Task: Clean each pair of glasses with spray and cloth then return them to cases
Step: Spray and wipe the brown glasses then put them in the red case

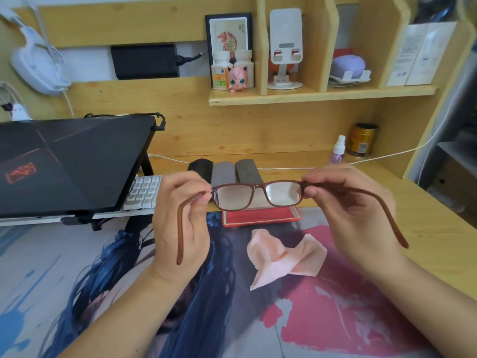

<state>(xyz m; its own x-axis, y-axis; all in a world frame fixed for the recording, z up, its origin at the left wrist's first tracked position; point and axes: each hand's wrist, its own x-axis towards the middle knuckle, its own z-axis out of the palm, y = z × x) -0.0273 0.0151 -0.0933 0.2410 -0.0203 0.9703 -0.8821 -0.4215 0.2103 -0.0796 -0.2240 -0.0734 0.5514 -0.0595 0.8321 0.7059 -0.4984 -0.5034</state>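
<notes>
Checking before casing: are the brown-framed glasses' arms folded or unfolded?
Unfolded. Both arms of the brown-framed glasses swing back toward the person, the left hand and right hand pinching the hinges.

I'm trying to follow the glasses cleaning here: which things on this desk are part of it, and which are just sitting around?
Part of the job:
brown glasses, held by left hand and right hand
pink cloth
spray bottle
open red case
three closed cases

Just lying about:
laptop
keyboard
gold can
pink figurine

No text on the boxes [418,55] (print too small) reads clearly.
</notes>
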